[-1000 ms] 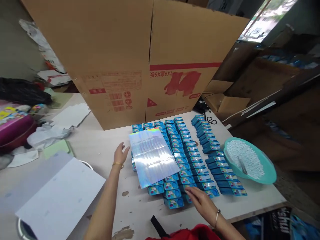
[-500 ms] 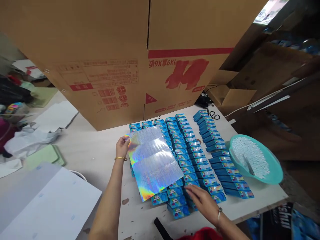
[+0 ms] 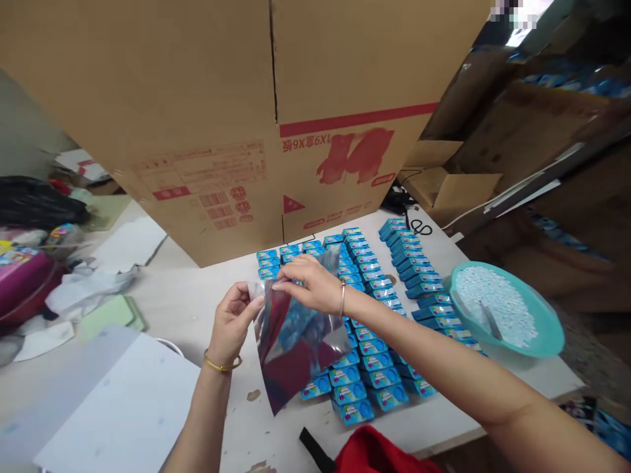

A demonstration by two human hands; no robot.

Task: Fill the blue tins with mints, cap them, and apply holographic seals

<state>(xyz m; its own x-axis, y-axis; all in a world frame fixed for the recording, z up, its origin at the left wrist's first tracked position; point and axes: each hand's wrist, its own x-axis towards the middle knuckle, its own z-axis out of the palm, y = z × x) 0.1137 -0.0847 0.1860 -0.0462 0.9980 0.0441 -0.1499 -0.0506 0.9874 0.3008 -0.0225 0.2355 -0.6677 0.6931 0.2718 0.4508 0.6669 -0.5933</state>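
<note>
A shiny holographic sheet (image 3: 294, 365) is held over the rows of small blue boxes (image 3: 377, 362), tilted so that it now mirrors dark red and blue. My left hand (image 3: 233, 322) pinches its upper left corner between thumb and fingers. Close beside it, my right hand (image 3: 311, 282) has its thumb and fingertips closed on the sheet's top edge. Several boxes are hidden behind the sheet and my right forearm. The boxes stand on the white table in long columns, printed faces up.
A large cardboard carton (image 3: 217, 164) rises behind the boxes. At right, a turquoise basin (image 3: 547, 328) holds many small white pieces and a scoop-like tool. White sheets (image 3: 123, 401) and a green pad (image 3: 106, 316) lie at left. A black cable (image 3: 420, 227) lies at the back.
My right hand has come up from the front boxes to the sheet's top edge beside my left hand. The sheet has tilted, turning from bright silver rainbow to dark. The view has shifted slightly.
</note>
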